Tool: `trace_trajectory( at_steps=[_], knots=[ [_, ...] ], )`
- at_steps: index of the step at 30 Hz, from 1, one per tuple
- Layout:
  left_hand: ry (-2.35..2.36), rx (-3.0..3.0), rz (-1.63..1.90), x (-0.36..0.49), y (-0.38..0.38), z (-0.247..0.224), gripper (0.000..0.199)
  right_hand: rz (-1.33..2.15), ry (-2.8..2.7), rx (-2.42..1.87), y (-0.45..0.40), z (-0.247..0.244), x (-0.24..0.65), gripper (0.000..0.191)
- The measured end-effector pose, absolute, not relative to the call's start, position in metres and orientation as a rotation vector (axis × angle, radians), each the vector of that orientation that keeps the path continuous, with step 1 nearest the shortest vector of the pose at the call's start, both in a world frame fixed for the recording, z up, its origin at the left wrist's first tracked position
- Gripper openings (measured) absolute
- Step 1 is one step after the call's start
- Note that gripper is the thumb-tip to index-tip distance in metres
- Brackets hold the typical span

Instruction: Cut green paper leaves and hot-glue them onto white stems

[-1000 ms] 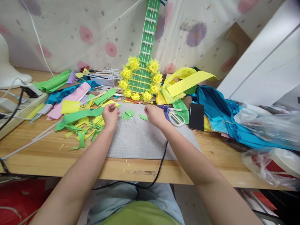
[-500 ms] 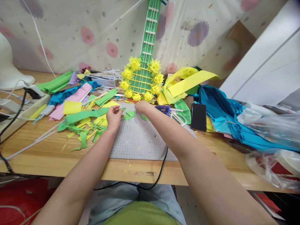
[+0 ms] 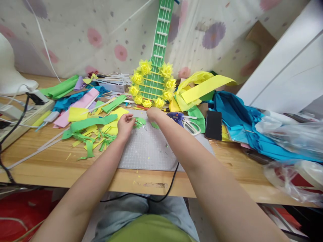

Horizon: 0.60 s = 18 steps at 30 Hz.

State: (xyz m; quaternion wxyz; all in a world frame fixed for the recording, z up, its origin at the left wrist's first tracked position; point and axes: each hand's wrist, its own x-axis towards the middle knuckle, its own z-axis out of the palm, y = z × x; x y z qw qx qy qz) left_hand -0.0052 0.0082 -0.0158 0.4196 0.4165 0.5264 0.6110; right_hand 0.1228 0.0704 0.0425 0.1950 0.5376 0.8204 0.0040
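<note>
My left hand is over the left part of the grey cutting mat, fingers curled in; whatever they pinch cannot be made out. Just right of it lie cut green paper pieces with thin wire-like strands. My right hand bends down at the mat's far side, its fingers hidden behind the wrist. A small green piece shows beside that wrist. Behind both hands stands a green paper guitar with white strings and a ring of yellow paper flowers.
A blue glue gun and white-handled scissors lie right of my right forearm, near a black phone. Green and yellow paper scraps are heaped at left. A black cable hangs over the table edge. Blue paper is piled at right.
My left hand has shifted slightly right, towards the cut green pieces. The green tip that showed at its fingers is now out of sight. My right hand has barely moved.
</note>
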Motion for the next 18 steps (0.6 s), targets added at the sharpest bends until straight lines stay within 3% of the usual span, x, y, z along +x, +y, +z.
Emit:
trace_trajectory(
  at_steps=[7,18],
  knots=[
    [1.329,1.05,1.533,-0.006,0.009,-0.015,0.025,-0.049,2.675,1.718,0.045,0.045,0.143,0.021],
    [1.22,1.279,1.292,0.003,0.0,-0.019,0.026,-0.447,3.215,1.982,-0.012,-0.001,0.189,0.009]
  ],
)
